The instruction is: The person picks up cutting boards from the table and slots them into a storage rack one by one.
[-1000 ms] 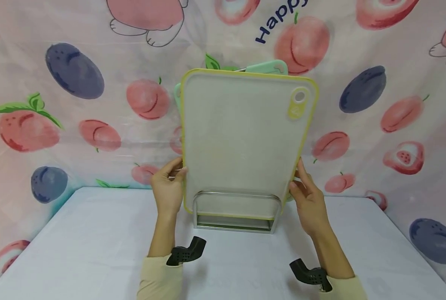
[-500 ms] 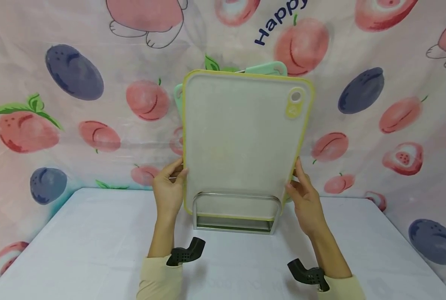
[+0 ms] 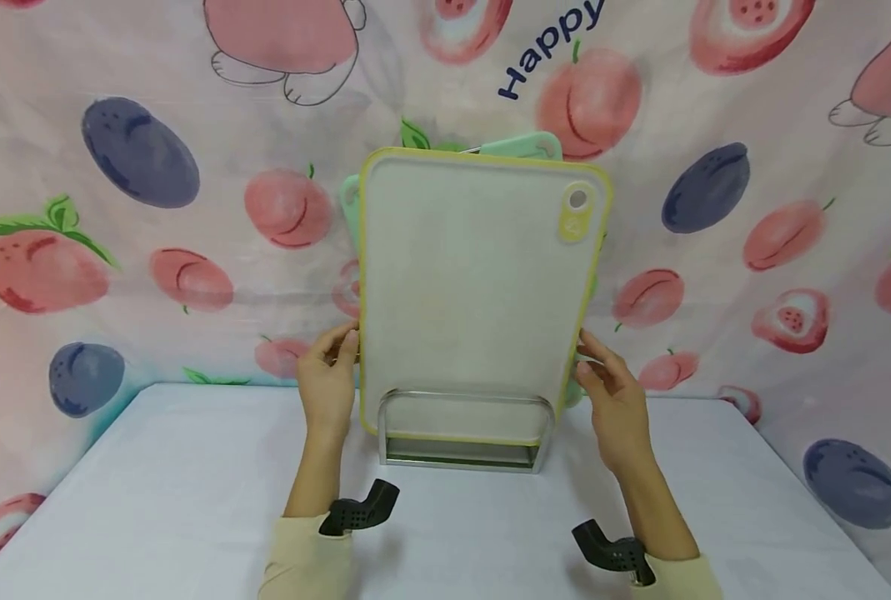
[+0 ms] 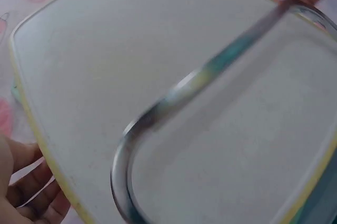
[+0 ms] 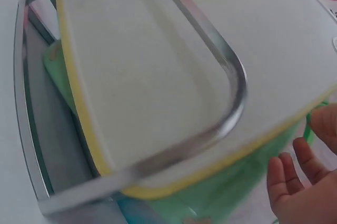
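Note:
A white cutting board (image 3: 468,292) with a yellow rim stands nearly upright in a metal rack (image 3: 460,465), leaning back slightly. The rack's bent front bar (image 4: 195,81) crosses its lower part. At the board's left edge is my left hand (image 3: 327,379), fingers loosely bent; its thumb no longer overlaps the board's face, and contact is hard to tell. My right hand (image 3: 618,408) is by the right edge with its fingers (image 5: 310,166) slightly spread and apart from the rim. Behind the white board, a green board (image 5: 221,187) shows in the right wrist view.
Mint-green handles stick out behind the board, one handle (image 3: 523,146) at the top and another handle (image 3: 350,204) at the left. The rack stands on a white-covered table (image 3: 212,492). A fruit-printed cloth (image 3: 287,125) hangs behind.
The board's top right has swung a little left, so it sits straighter. Both hands have eased off its edges. The whole head view has shifted slightly.

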Action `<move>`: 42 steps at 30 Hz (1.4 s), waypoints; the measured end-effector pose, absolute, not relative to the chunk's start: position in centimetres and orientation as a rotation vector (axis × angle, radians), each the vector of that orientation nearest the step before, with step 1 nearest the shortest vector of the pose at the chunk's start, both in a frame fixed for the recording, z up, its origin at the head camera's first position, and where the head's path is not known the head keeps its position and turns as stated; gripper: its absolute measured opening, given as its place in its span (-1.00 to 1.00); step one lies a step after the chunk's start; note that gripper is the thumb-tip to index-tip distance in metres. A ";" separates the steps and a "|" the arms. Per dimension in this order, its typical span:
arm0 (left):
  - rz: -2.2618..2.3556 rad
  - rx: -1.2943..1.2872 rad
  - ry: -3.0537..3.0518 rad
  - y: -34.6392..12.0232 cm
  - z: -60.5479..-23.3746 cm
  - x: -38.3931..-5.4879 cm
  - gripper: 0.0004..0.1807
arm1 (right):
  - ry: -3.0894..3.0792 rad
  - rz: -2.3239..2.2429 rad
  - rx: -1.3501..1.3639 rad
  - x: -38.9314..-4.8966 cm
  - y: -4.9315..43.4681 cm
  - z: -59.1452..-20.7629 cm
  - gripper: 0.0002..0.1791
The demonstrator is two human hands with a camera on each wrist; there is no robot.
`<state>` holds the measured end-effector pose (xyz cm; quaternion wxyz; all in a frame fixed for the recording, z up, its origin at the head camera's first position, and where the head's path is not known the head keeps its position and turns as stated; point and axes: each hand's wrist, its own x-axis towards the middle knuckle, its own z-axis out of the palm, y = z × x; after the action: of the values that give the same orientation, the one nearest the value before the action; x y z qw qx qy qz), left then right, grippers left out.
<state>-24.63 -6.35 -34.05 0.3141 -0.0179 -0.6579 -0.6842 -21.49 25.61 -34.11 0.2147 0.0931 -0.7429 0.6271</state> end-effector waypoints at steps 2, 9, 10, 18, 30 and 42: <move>-1.859 -0.031 -1.702 -6.8 -33.9 -25.0 -0.77 | -2.027 1.724 0.212 -21.6 26.3 -34.0 -0.55; -2.038 -0.156 -1.610 -8.1 -33.8 -27.7 -0.69 | -1.867 1.757 0.142 -22.9 28.5 -34.4 -0.59; -2.071 -0.181 -1.593 -8.2 -33.8 -28.1 -0.67 | -1.835 1.778 0.132 -23.2 28.6 -34.6 -0.60; -2.210 -0.252 -1.612 -8.5 -33.6 -29.8 -0.60 | -1.630 2.068 0.092 -25.4 27.5 -36.0 -0.56; -2.171 -0.357 -1.595 -7.9 -33.7 -31.0 -0.50 | -1.387 2.313 0.020 -26.5 26.2 -38.2 -0.70; -2.223 -0.328 -1.405 -8.3 -33.5 -32.2 -0.41 | -1.266 2.410 0.039 -26.8 24.3 -38.8 -0.67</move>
<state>-32.22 -8.28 -33.45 0.2432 -0.1201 -0.5143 -0.8136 -26.80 24.29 -38.81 0.2079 0.0140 -0.4548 0.8659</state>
